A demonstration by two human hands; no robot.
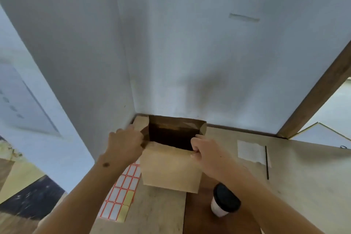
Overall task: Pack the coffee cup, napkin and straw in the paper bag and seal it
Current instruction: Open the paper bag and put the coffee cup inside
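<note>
Your left hand (125, 143) grips the left edge of the paper bag (171, 169), with its fingers curled over the rim and pressed onto the paper. Your right hand (207, 155) holds the near right edge of the mouth, its fingers (195, 153) pinching the rim. The bag stands upright on the bench (303, 186) near the corner where two white walls (190, 53) meet, and its mouth is pulled wide open, showing a dark interior. The coffee cup (224, 203), white with a black lid, stands upright on the bench, just near of the bag's lower right corner and under your right forearm; it is not touching the bag. The napkin (250, 151) lies flat on the bench to the right of the bag, well apart from it. The straw (266, 163), thin and black, lies along the napkin's right edge. A sheet of labels (121, 195) with red borders lies flat beside the bag's left side, partly under your left forearm.
</note>
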